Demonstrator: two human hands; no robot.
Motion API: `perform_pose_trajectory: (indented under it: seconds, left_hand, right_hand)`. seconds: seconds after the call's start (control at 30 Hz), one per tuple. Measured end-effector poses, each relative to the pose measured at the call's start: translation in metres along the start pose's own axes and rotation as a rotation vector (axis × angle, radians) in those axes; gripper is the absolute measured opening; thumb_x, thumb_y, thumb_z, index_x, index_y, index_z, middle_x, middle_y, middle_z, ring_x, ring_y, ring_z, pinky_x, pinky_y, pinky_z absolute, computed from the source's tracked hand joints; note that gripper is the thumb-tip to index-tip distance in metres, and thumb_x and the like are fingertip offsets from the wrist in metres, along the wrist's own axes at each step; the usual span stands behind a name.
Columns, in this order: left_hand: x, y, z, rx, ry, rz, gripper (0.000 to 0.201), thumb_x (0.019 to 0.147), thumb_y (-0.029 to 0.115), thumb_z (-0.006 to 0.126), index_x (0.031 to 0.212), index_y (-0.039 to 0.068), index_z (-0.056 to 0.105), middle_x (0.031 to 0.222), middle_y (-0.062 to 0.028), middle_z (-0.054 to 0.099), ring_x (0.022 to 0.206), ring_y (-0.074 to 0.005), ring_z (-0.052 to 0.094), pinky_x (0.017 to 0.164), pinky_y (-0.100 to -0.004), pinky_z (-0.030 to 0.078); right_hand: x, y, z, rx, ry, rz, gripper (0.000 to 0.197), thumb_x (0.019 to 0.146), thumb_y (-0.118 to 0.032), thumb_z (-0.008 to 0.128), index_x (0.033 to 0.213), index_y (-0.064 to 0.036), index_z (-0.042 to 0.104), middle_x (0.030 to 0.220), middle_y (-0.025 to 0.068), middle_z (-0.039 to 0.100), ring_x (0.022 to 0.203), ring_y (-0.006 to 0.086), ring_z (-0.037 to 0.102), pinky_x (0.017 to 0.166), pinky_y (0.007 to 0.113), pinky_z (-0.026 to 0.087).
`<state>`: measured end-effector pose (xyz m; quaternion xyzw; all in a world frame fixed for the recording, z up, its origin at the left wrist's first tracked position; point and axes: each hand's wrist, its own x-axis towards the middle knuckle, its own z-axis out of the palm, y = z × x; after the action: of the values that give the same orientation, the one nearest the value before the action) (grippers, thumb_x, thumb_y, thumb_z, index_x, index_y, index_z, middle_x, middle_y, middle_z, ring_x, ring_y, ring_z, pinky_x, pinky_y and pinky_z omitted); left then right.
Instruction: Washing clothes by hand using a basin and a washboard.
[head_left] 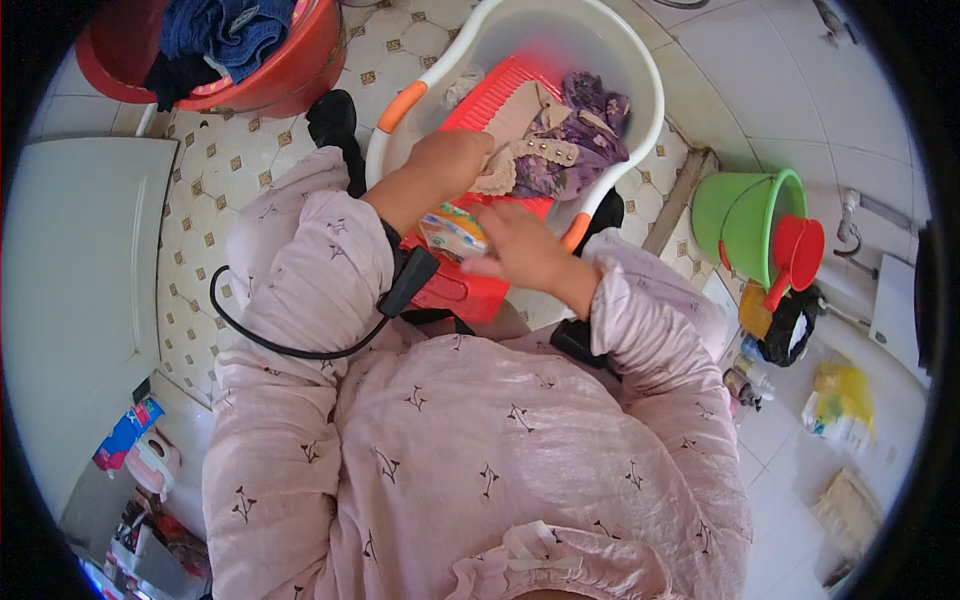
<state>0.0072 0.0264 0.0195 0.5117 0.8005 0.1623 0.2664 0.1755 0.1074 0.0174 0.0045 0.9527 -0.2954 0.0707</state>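
Note:
A red washboard leans in a white tub with orange handles, in front of me. On its ridges lies a wet garment in purple floral cloth with a beige, lace-edged part and a row of small studs. My left hand is closed at the garment's left edge, its fingertips partly hidden. At the washboard's near end sits a soap bar in a printed wrapper. My right hand is beside the soap, fingers and thumb stretched apart; whether they touch it I cannot tell.
A red basin with dark blue clothes stands at the far left. To the right are a green bucket and a red dipper at its rim. A white door is at left. Cloudy water fills part of the tub.

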Motion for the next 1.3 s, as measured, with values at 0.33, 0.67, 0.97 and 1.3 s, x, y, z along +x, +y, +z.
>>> perform_pose_trajectory:
  seconds: [0.33,0.67,0.97,1.3]
  left_hand:
    - [-0.066,0.033,-0.076,-0.399,0.385,-0.189,0.031,0.075,0.008,0.059,0.106,0.005,0.057,0.085,-0.0154,0.062,0.078,-0.0273,0.061,0.070,-0.0335,0.047]
    - [-0.007,0.032,0.049,0.119,0.233,-0.056,0.016,0.075,0.018,0.059,0.081,0.004,0.062,0.080,-0.0130,0.062,0.087,-0.0297,0.060,0.070,-0.0412,0.048]
    - [-0.014,0.021,0.053,-0.030,-0.054,0.101,0.011,0.075,0.008,0.051,0.077,0.004,0.061,0.078,-0.0118,0.061,0.077,-0.0313,0.060,0.066,-0.0399,0.048]
    - [-0.008,0.014,0.057,-0.158,0.169,0.108,0.011,0.074,0.006,0.050,0.083,0.004,0.053,0.084,-0.0127,0.054,0.083,-0.0300,0.054,0.073,-0.0383,0.046]
  right_hand:
    - [0.014,0.019,-0.009,0.608,-0.309,0.116,0.060,0.071,-0.023,0.067,0.125,-0.0146,0.043,0.101,0.0186,0.053,0.090,0.0311,0.054,0.075,0.039,0.045]
    - [0.047,0.082,-0.050,0.024,0.075,0.380,0.044,0.079,-0.022,0.058,0.122,-0.0173,0.050,0.102,0.0170,0.056,0.094,0.0306,0.054,0.078,0.038,0.044]
    - [0.079,0.215,-0.025,-0.335,-0.024,0.504,0.044,0.080,-0.024,0.056,0.123,-0.0312,0.049,0.110,0.0195,0.052,0.094,0.0352,0.051,0.085,0.044,0.041]
    - [0.079,0.166,-0.028,-0.215,0.053,-0.040,0.042,0.077,-0.020,0.058,0.119,-0.0159,0.053,0.113,0.0219,0.050,0.098,0.0351,0.052,0.087,0.043,0.041]
